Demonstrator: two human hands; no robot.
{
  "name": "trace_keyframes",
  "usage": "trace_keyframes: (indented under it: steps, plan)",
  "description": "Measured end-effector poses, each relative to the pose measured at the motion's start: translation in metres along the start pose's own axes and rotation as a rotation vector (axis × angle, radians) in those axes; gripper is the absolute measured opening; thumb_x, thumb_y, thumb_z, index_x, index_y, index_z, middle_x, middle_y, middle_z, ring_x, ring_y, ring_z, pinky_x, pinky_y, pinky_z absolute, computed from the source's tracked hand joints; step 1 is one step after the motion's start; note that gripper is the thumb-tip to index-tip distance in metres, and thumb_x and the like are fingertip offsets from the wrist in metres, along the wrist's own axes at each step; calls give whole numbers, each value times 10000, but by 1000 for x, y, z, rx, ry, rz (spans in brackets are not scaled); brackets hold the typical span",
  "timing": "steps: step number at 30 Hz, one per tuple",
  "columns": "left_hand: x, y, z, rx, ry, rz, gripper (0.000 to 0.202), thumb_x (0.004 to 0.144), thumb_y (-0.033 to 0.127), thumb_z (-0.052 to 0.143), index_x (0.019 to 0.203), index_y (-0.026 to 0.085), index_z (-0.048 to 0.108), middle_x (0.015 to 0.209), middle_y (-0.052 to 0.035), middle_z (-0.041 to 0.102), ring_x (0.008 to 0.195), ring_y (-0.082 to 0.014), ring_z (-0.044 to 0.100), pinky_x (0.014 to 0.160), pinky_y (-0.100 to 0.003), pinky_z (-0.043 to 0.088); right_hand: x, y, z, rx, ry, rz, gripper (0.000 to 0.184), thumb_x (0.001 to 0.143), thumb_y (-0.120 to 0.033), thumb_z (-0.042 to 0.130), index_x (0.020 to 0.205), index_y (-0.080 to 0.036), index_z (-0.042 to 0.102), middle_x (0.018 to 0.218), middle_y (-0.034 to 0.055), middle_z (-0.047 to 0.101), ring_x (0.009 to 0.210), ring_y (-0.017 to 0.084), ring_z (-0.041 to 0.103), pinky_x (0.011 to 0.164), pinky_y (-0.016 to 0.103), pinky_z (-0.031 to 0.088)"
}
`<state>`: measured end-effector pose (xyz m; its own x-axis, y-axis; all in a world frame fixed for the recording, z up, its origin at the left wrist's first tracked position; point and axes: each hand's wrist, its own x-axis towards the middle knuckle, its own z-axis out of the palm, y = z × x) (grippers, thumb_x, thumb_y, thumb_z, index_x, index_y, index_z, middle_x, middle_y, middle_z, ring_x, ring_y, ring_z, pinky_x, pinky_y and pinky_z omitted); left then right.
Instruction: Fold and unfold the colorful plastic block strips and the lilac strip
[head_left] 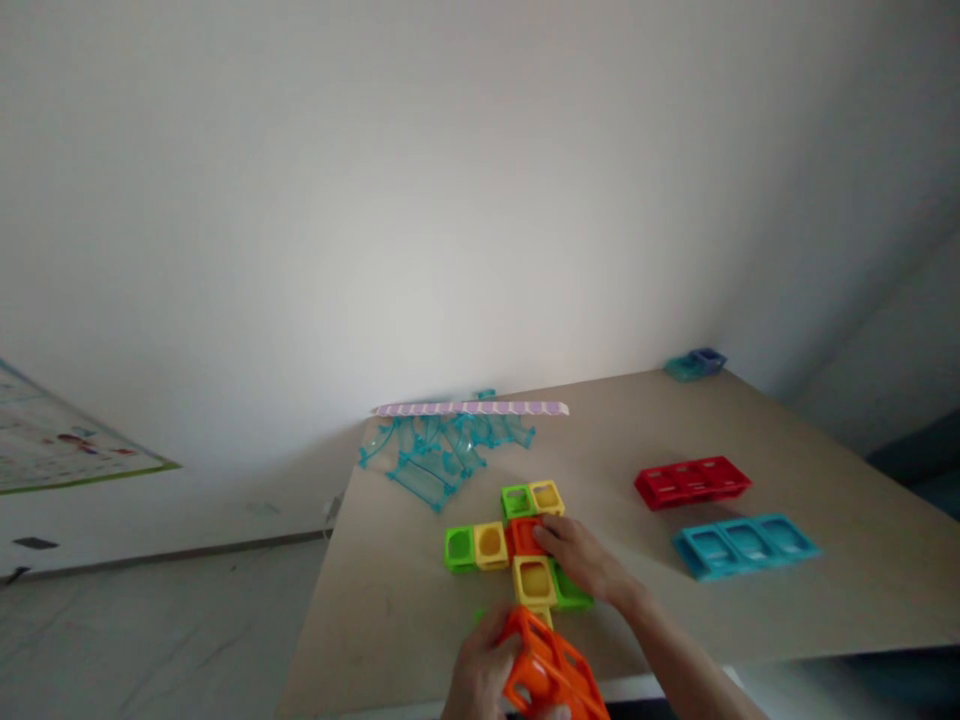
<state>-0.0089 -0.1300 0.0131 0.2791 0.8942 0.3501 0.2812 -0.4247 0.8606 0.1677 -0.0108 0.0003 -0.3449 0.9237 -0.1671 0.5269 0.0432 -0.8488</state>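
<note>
My left hand [480, 668] is closed around an orange open-framed toy block [551, 668] at the table's front edge, tilted and partly cut off by the bottom of the view. My right hand [585, 562] has its fingers on a red-orange cube block [527, 537] standing among other cubes on the table. Around that cube are a yellow cube [491, 545] and a green cube [460, 549] to its left. Behind it sit another green cube [517, 501] and yellow cube [547, 496]. In front lies a yellow cube [535, 582], with a green one [571, 588] partly under my right wrist.
Translucent blue track-like pieces [435, 460] lie at the back left beside a purple patterned strip [472, 409]. On the right are a red three-part block [692, 482] and a blue three-part block [746, 546]. Blue pieces [695, 364] occupy the far right corner by the wall.
</note>
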Motion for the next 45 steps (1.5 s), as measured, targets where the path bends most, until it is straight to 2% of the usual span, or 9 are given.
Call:
trace_keyframes:
  steps: [5,11,14,17,20,23,32,40,45]
  plan:
    - [0,-3,0,-2,24,-12,224,635,202,695,858,216,677,854,-48,621,753,-190,627,706,-245,514,3,6,3,59,12,60,278,857,-367,430,642,-195,474,604,-1,537,532,130,487,483,238,329]
    - [11,8,0,-102,104,-77,214,618,195,711,831,192,689,917,-78,630,776,-209,640,712,-267,536,2,-5,13,14,97,60,286,821,-355,487,591,-186,506,596,11,546,544,134,468,496,245,306]
    - [16,18,11,-309,335,-216,259,623,309,785,838,183,714,903,-100,679,811,-234,661,738,-297,551,-5,-12,21,-9,122,35,283,821,-341,492,587,-186,528,589,19,568,549,141,474,516,252,317]
    - [33,23,22,-736,611,-407,304,707,389,764,925,185,702,818,-82,714,802,-230,696,760,-343,562,-11,-16,24,-18,135,8,290,834,-340,487,598,-188,563,608,39,615,580,159,515,543,256,347]
    - [62,19,27,-1012,872,-368,253,713,373,775,884,202,697,821,-46,725,862,-195,700,835,-321,539,-13,-18,24,-24,137,-14,260,836,-315,483,648,-183,605,658,44,654,614,163,552,573,251,368]
    - [89,8,28,-1092,980,-366,263,658,321,819,842,178,699,797,-31,723,778,-156,695,763,-267,539,-13,-19,23,-32,137,-22,312,873,-337,433,664,-176,600,643,30,643,598,154,546,565,246,362]
    - [102,-2,27,-1136,1025,-444,234,614,219,847,773,158,687,773,-18,727,720,-121,684,697,-212,532,-13,-19,20,0,127,-18,316,888,-348,409,644,-189,532,653,23,607,628,161,529,595,263,365]
    - [90,-8,11,-1463,976,-498,91,777,226,676,854,210,722,885,-36,761,880,-173,700,906,-391,527,-17,-18,20,72,148,0,331,906,-383,406,669,-198,542,708,26,624,692,180,554,673,283,392]
    - [90,-8,8,-1441,961,-454,87,757,265,702,819,210,727,862,-30,761,858,-154,703,875,-305,530,-16,-9,26,149,177,21,367,924,-433,387,699,-195,553,724,35,625,698,187,543,664,283,391]
